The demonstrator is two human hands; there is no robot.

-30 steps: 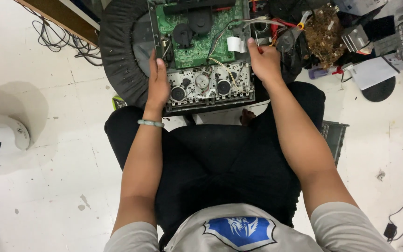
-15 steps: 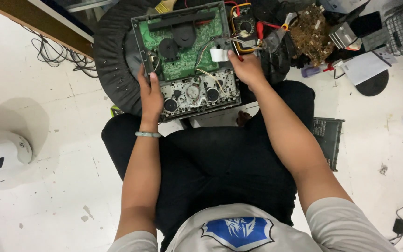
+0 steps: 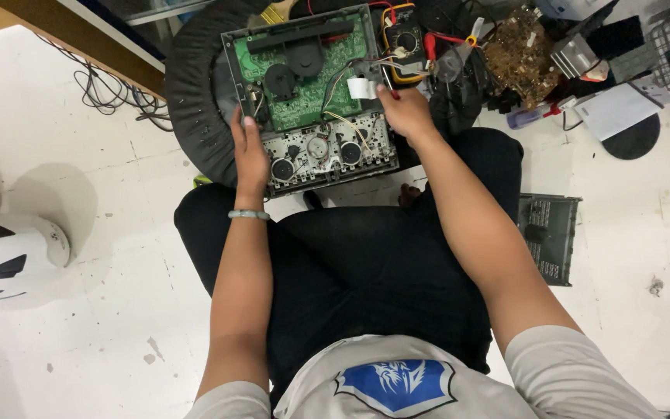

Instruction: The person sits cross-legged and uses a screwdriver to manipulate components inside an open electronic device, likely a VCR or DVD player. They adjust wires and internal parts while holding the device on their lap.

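While the chassis (image 3: 312,93) is being gripped at its left edge by the left hand (image 3: 250,151), a red-tipped probe (image 3: 391,87) is being pinched by the right hand (image 3: 405,112); loose wires (image 3: 350,70) risk being snagged.

White floor (image 3: 79,326) carried everything, scuffed and spotted. Black-and-white helmet (image 3: 5,260) lay at left edge. Tangled black cables (image 3: 106,89) sat near wooden furniture edge. Black round mat (image 3: 195,101) lay at top. Dark ribbed panel (image 3: 548,237) lay flat at right. Black disc (image 3: 633,140) beside white papers (image 3: 618,105). Cluttered electronic parts (image 3: 521,54) at top, possibly resting directly on floor.
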